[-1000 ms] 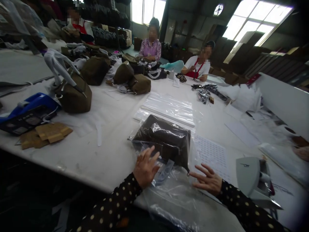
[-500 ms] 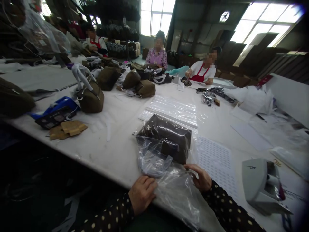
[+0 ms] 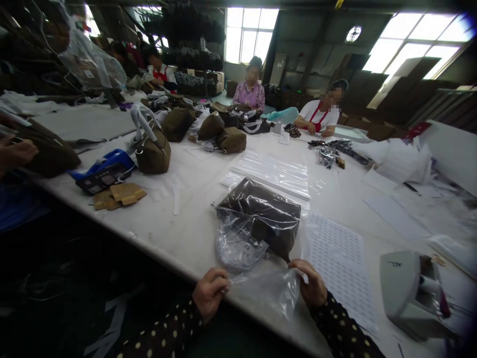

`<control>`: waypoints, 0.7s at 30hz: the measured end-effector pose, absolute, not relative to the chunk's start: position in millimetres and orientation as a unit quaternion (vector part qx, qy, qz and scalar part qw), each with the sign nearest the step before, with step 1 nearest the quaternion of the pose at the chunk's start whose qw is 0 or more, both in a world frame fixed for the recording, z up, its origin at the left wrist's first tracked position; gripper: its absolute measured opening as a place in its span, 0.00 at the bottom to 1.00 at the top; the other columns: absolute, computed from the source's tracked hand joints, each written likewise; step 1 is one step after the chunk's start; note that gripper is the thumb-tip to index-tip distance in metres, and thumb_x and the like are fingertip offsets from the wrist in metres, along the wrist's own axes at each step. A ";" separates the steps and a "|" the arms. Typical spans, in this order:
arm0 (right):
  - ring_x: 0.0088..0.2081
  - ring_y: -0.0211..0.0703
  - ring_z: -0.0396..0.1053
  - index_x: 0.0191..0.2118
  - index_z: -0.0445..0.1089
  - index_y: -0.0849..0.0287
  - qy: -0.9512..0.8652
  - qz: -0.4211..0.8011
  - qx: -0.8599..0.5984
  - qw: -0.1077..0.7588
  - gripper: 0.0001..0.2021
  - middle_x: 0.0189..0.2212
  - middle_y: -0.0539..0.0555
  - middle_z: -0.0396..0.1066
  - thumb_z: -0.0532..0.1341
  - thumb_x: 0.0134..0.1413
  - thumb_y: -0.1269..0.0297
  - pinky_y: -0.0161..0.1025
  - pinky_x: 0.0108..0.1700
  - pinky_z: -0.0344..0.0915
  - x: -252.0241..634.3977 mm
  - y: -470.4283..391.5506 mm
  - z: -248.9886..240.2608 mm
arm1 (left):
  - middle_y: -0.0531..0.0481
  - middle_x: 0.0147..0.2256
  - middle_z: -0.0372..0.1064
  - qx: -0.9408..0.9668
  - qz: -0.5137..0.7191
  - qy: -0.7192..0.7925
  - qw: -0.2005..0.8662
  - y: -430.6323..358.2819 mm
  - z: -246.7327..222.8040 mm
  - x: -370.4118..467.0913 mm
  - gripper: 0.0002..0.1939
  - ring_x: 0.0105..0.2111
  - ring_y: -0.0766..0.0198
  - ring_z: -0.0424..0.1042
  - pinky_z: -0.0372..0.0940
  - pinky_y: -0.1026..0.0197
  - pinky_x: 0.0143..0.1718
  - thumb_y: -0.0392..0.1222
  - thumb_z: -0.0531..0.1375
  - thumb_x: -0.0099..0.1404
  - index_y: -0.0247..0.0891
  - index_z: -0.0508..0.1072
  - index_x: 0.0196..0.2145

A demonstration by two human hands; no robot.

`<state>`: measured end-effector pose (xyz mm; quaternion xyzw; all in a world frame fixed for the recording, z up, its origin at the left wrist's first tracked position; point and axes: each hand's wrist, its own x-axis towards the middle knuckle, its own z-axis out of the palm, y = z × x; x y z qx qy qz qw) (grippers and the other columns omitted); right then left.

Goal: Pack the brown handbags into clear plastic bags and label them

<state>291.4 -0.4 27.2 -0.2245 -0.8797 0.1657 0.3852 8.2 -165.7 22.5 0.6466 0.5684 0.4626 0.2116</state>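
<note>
A dark brown handbag (image 3: 278, 211) lies inside a clear plastic bag (image 3: 274, 283) near the table's front edge, its wrapped pale handles toward me. My left hand (image 3: 211, 292) pinches the near left part of the plastic, at the table edge. On the other side, my right hand (image 3: 310, 282) is closed on the plastic's right part, just below the handbag's corner. The plastic stretches between the two hands. Under the handbag's far side, a stack of flat clear plastic bags (image 3: 274, 169) shows.
A sheet of printed labels (image 3: 337, 263) and a grey-white tape dispenser (image 3: 404, 293) are at the right. Brown handbags (image 3: 153, 151), a blue tool (image 3: 106, 164) and brown paper pieces (image 3: 119, 196) stand left. Co-workers sit across the table (image 3: 194, 228); another person's hand (image 3: 17, 151) is far left.
Both hands have closed on the plastic, whose near part is now drawn up and folded between them. A co-worker's hand has appeared at the far left. The view has shifted slightly left.
</note>
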 end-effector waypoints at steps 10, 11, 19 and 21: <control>0.16 0.43 0.65 0.47 0.55 0.59 -0.794 0.087 -0.512 0.315 0.15 0.16 0.47 0.65 0.51 0.56 0.59 0.39 0.18 0.61 211.7 -48.2 41.4 | 0.53 0.19 0.66 0.368 0.471 0.761 0.254 -157.7 48.6 -38.0 0.16 0.20 0.64 0.67 0.64 0.62 0.23 0.50 0.51 0.62 0.36 0.70 0.31; 0.15 0.43 0.63 0.48 0.55 0.59 -0.797 0.078 -0.520 0.296 0.15 0.14 0.46 0.62 0.50 0.57 0.59 0.38 0.17 0.59 205.9 -50.9 46.9 | 0.51 0.24 0.69 0.383 0.486 0.764 0.184 -157.5 53.1 -40.0 0.14 0.24 0.62 0.70 0.66 0.61 0.27 0.48 0.51 0.63 0.35 0.70 0.34; 0.16 0.44 0.64 0.50 0.52 0.59 -0.782 0.049 -0.560 0.268 0.17 0.14 0.46 0.61 0.48 0.59 0.57 0.38 0.17 0.59 196.0 -55.2 59.0 | 0.40 0.56 0.57 0.748 0.293 0.594 -0.049 -91.7 56.0 0.4 0.24 0.58 0.52 0.52 0.53 0.46 0.56 0.40 0.50 0.65 0.31 0.56 0.57; 0.17 0.44 0.65 0.52 0.50 0.59 -0.769 0.076 -0.576 0.266 0.20 0.16 0.47 0.64 0.50 0.57 0.54 0.38 0.17 0.60 201.0 -54.1 64.4 | 0.40 0.57 0.55 0.735 0.264 0.622 -0.057 -71.9 43.0 1.8 0.25 0.59 0.50 0.50 0.51 0.44 0.56 0.43 0.49 0.65 0.30 0.55 0.58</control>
